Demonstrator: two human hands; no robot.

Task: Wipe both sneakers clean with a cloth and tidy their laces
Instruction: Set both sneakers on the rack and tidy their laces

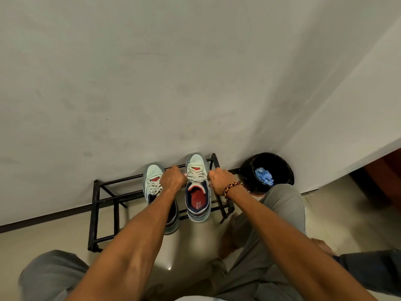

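Two sneakers on one rack; left hand and right hand (both curled) pinch the right one's laces.

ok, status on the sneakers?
Left hand and right hand pinch right sneaker's laces. Left sneaker beside it on rack. Nothing in the way.

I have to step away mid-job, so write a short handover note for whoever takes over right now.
Left hand and right hand each grip a lace end at the right sneaker, one on either side. Both sneakers sit toes to the wall on the black rack; the left sneaker is partly under the left forearm. A crumpled blue cloth lies in the black bin. Wiping cannot be judged from here. Left: finish this lace, then check the left sneaker's.
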